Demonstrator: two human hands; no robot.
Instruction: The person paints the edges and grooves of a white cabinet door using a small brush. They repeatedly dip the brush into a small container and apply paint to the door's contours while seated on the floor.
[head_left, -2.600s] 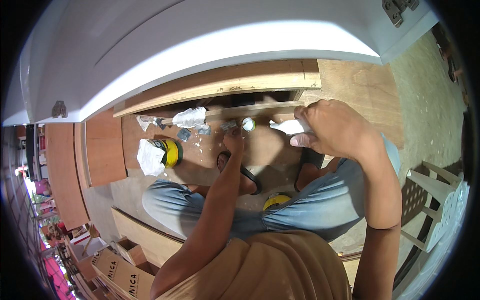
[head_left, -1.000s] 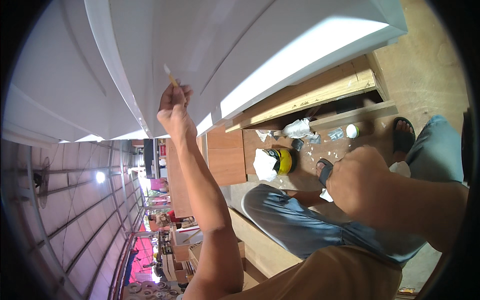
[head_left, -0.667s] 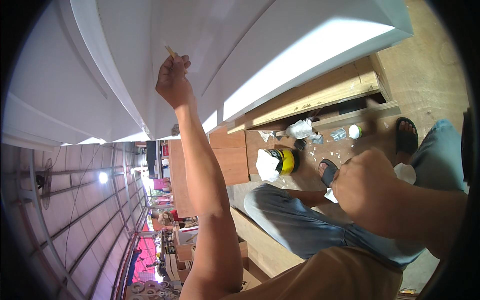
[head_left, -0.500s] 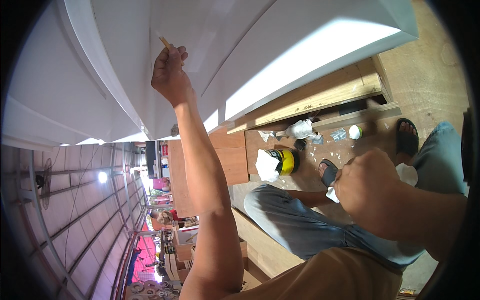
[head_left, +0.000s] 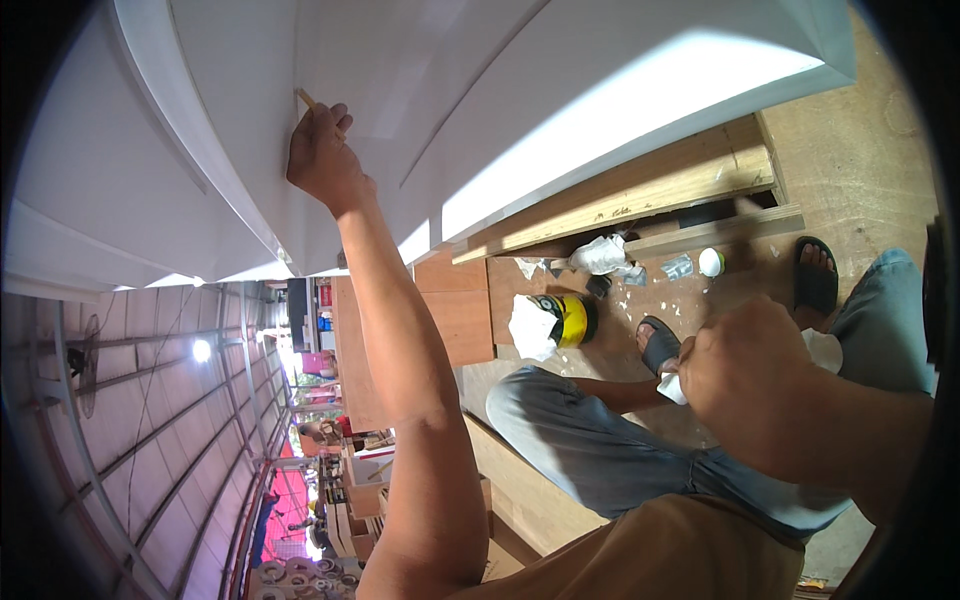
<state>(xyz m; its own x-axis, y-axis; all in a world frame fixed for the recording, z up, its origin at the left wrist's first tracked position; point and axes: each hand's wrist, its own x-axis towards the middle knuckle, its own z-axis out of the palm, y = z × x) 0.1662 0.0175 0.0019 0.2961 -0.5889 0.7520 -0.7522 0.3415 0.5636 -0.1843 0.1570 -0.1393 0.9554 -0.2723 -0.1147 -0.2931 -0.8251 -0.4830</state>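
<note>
Against the grey-white panel (head_left: 410, 80) at the upper left, the slim yellow stick (head_left: 307, 99) lies in the left hand (head_left: 322, 160), its long axis slanting from the fingers toward the upper left. The free end points away from the wrist, to a narrow seam in the panel; whether it touches the surface cannot be told. The left grip is pinched closed on the stick, between thumb and fingers. The right hand (head_left: 748, 385), well apart at the right, is curled into a fist around a white wad (head_left: 823, 350), which shows on both sides of it. Beyond lie a pale wooden frame (head_left: 640, 190) below the panel's edge, a small white-topped pot (head_left: 711, 262), a crumpled white cloth (head_left: 600, 255) and a yellow-and-black can (head_left: 577, 321) with a white covering (head_left: 533, 328) at its left end. A dark sandal (head_left: 816, 285) stands near the pot.
</note>
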